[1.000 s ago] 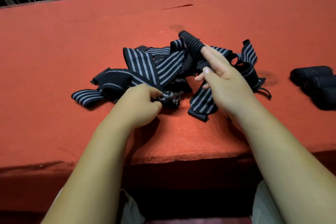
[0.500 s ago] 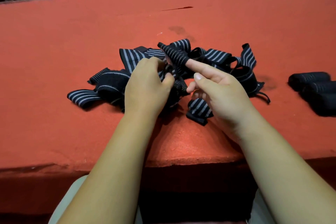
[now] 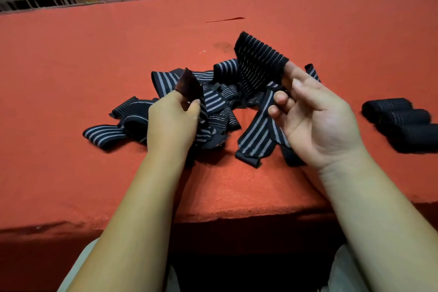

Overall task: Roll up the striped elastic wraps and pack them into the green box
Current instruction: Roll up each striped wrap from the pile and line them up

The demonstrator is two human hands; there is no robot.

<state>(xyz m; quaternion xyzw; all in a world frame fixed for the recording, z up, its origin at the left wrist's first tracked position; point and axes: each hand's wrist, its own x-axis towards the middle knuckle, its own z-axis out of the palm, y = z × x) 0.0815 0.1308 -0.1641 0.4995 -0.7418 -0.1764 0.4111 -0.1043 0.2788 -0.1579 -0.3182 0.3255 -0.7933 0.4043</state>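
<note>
The red felt table (image 3: 71,83) carries everything here. In its middle lies the pile of striped elastic wraps (image 3: 213,106), loose and tangled, with the bands crossing over one another. Well apart, at the right edge of the view, sit three rolled wraps (image 3: 398,123), side by side and touching. The green box is not visible.

The right hand (image 3: 315,123) is turned palm up. Its upper fingers pinch the lifted wrap (image 3: 258,64) at one corner and hold it above the pile, while the lower fingers are curled around nothing. The left hand (image 3: 170,123) pinches a dark tab (image 3: 189,85) between thumb and forefinger. It is probably the fastening end of a wrap, but I cannot tell if it belongs to the same band.

I judge the wraps to be light, soft and stretchy, without stiffness. A band folds wherever it is not supported, and it will pull its neighbours along if it is dragged from the tangle. It is not fragile, and the ribbed cloth should not slip. The best place to take hold is the end — pinch it across the full width, free the band, then roll it with light, even tension so the roll does not come out crooked.
</note>
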